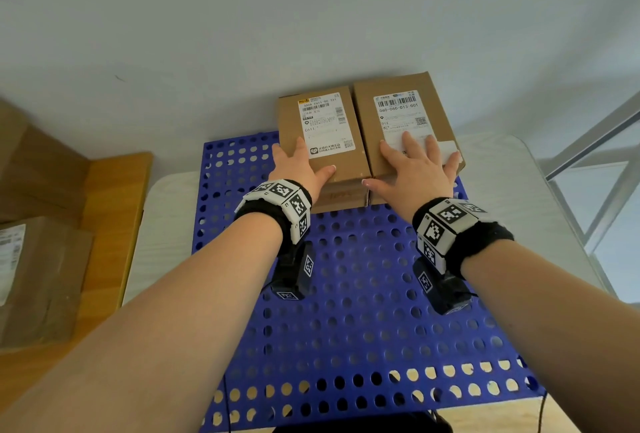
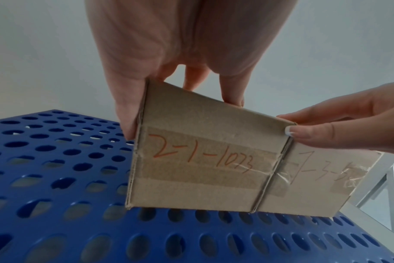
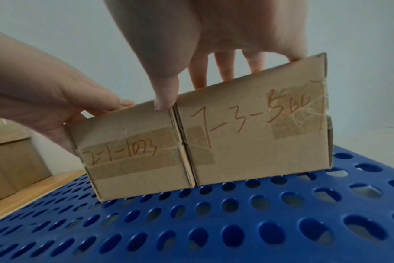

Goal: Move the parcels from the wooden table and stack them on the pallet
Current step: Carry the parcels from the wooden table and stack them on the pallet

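Note:
Two brown cardboard parcels stand side by side at the far edge of the blue perforated pallet. The left parcel bears the red writing "2-1-1073" on its near face. My left hand holds it, with fingers wrapped down its left side and the thumb on top. The right parcel is marked "7-3-5..". My right hand lies spread flat on its top with straight fingers, and the thumb tip is at the seam between the parcels. Both parcels rest on the pallet and touch each other.
A wooden table stands to the left and carries more cardboard parcels. The pallet lies on a white table. A metal frame rises at the right, and a plain wall is close behind the parcels.

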A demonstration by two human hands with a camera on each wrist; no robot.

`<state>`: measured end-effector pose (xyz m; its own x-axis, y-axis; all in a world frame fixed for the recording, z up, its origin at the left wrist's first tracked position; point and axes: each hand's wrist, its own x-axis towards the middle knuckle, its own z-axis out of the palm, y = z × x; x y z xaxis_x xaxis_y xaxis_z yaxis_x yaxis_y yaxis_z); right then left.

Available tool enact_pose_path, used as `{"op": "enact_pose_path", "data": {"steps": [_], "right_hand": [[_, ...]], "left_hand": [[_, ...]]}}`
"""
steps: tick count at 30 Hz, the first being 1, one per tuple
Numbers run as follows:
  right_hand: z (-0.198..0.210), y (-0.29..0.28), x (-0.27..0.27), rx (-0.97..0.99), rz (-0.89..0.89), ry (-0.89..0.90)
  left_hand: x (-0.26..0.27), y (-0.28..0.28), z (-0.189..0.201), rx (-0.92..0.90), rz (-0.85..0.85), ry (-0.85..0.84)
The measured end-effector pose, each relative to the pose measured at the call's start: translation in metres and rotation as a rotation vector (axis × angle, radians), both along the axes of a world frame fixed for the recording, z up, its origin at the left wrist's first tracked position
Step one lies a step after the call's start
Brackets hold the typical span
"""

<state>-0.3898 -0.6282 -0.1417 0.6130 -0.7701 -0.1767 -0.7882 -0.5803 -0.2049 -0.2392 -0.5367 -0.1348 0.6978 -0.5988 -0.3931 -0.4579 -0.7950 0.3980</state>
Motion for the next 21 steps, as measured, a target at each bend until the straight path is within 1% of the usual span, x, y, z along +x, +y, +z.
{"op": "enact_pose_path", "data": {"steps": [21], "right_hand": [[-0.0028, 0.0027, 0.0024, -0.015, -0.007, -0.002]], "left_hand": [[0.0003, -0.0009, 0.0039, -0.001, -0.002, 0.004]]}}
